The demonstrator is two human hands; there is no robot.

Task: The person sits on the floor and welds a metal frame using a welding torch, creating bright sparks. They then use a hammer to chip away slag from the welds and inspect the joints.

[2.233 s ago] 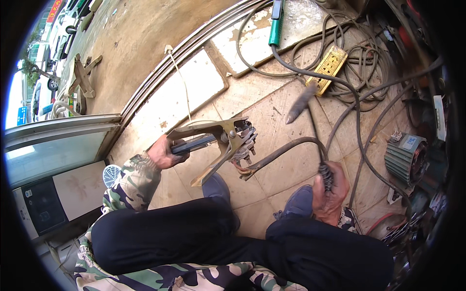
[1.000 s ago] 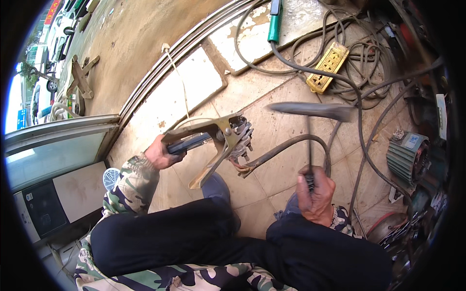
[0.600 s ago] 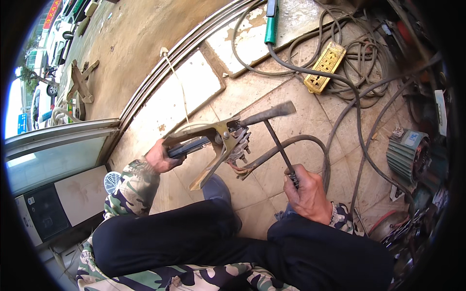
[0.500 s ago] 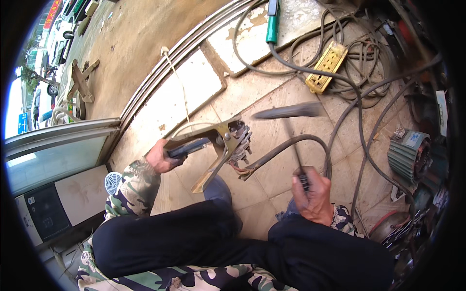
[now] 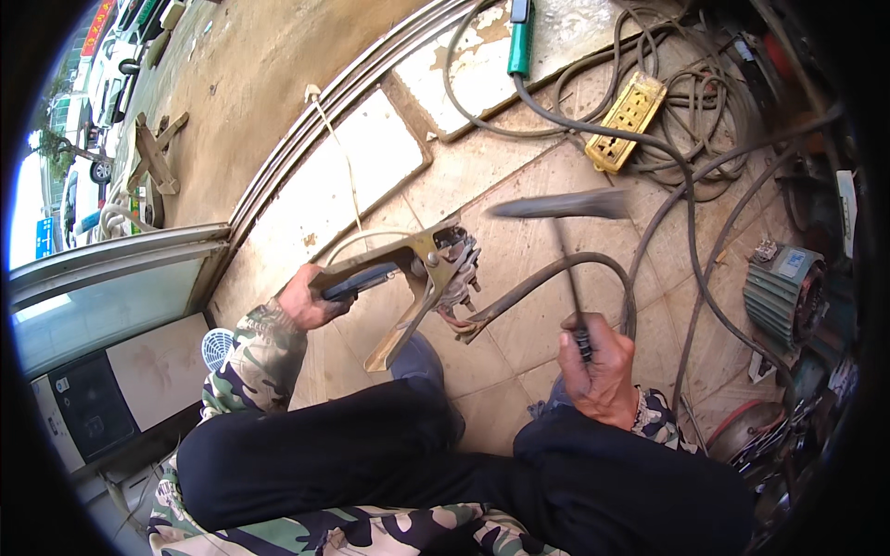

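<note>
My left hand (image 5: 309, 298) is closed around one end of a brass-coloured metal earth clamp (image 5: 425, 252) and a dark handle-like bar (image 5: 363, 280) lying along it. Bolts and rough grey metal sit at the clamp's far right end, where a thick dark cable (image 5: 542, 271) joins by bare-looking strands. In my right hand (image 5: 601, 375) is a chipping hammer (image 5: 554, 206), gripped by its coiled dark handle. Its thin shaft points away from me. The pointed head is smeared by motion and looks apart from the clamp, to its right.
A yellow power strip (image 5: 627, 122) and coiled cables lie at the far right. Beyond is a green-handled electrode holder (image 5: 519, 42). A green finned motor (image 5: 783, 295) stands right. White slabs (image 5: 362, 167) border the door track; a glass-topped cabinet (image 5: 120, 389) is at left.
The hammer head has shifted slightly to the right, with my right hand tilting a little. My left hand and the clamp stay almost in place.
</note>
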